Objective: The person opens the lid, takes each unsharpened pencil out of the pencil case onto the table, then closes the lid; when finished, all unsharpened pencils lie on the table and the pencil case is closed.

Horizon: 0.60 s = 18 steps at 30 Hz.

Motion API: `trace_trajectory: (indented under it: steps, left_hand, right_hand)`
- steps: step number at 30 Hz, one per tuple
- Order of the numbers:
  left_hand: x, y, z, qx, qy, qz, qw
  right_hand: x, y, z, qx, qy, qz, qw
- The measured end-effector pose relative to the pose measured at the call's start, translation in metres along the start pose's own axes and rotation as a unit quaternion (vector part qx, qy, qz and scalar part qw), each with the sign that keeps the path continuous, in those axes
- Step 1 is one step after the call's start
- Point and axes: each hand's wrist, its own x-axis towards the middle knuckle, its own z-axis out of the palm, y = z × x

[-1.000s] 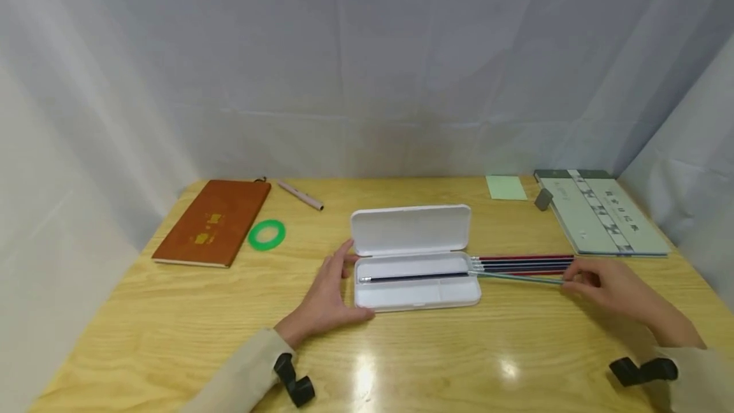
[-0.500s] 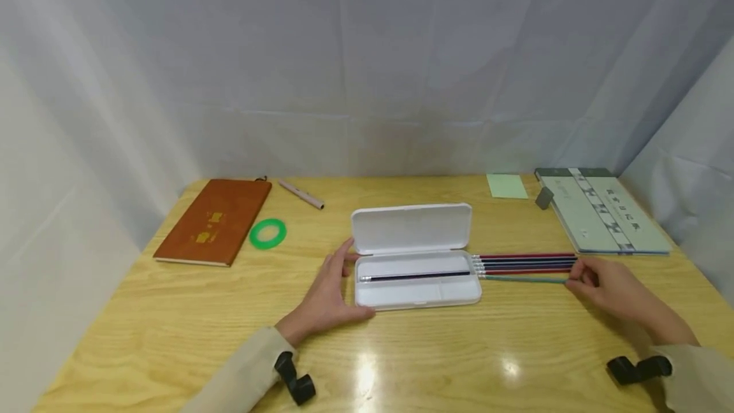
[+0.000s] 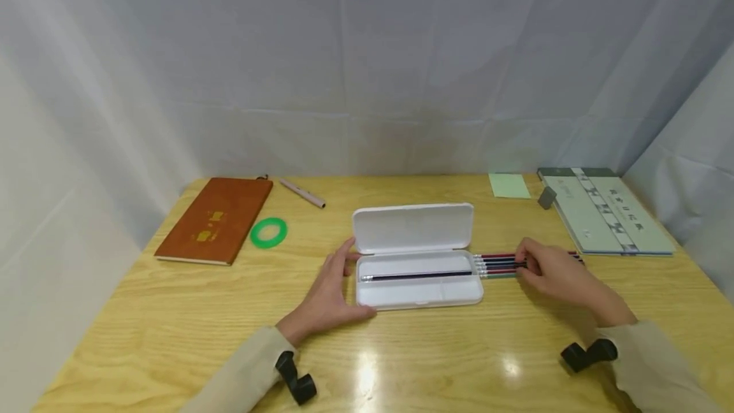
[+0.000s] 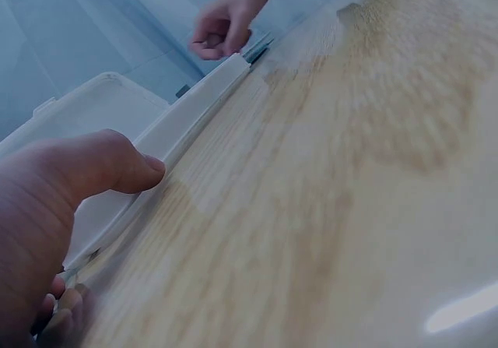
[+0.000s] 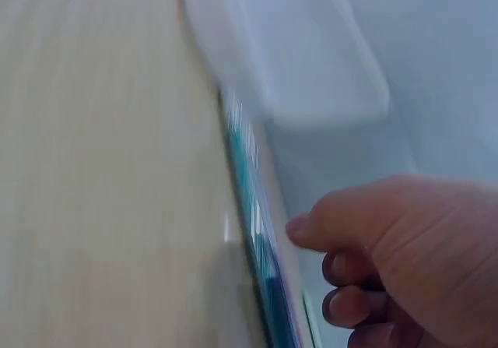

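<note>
My left hand (image 3: 327, 295) holds the left end of an open white pencil case (image 3: 395, 298), thumb at the front edge and fingers at the back. In the left wrist view the thumb (image 4: 128, 165) lies against the case wall. One dark pencil (image 3: 421, 276) with a white eraser end lies inside. Several pencils (image 3: 497, 266), red, dark and teal, lie side by side from the case's right end. Over them is my right hand (image 3: 559, 276), fingers loosely curled. In the right wrist view the thumb (image 5: 334, 219) is beside the blurred pencils, with nothing visible between thumb and fingers.
At the left are a brown notebook (image 3: 215, 222), a green tape ring (image 3: 255, 238) and a pale pink pen (image 3: 302, 194). Light green sticky notes (image 3: 509, 185), a grey eraser (image 3: 547, 197) and a pale green notebook (image 3: 585, 215) lie at the back right. A white curtain stands behind.
My right hand laid the teal pencil alongside the others, let go of it and moved left over the row. The left hand stayed on the pencil case.
</note>
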Motion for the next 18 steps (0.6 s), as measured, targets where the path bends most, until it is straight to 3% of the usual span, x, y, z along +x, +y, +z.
trace_trajectory:
  steps: [8,12,18]
  left_hand:
    - [0.001,0.003,-0.001,-0.005,0.005,0.012,0.9999]
    - [0.001,0.003,0.000,-0.007,0.006,0.016,0.9998]
    - [0.000,0.000,0.000,-0.009,0.006,0.014,0.9998]
  right_hand:
    - [0.055,-0.047,0.021,0.029,-0.057,-0.063,0.996]
    - [0.069,-0.058,0.034,0.010,-0.077,-0.085,0.993]
    - [0.079,-0.074,0.045,-0.029,-0.072,-0.081,0.994]
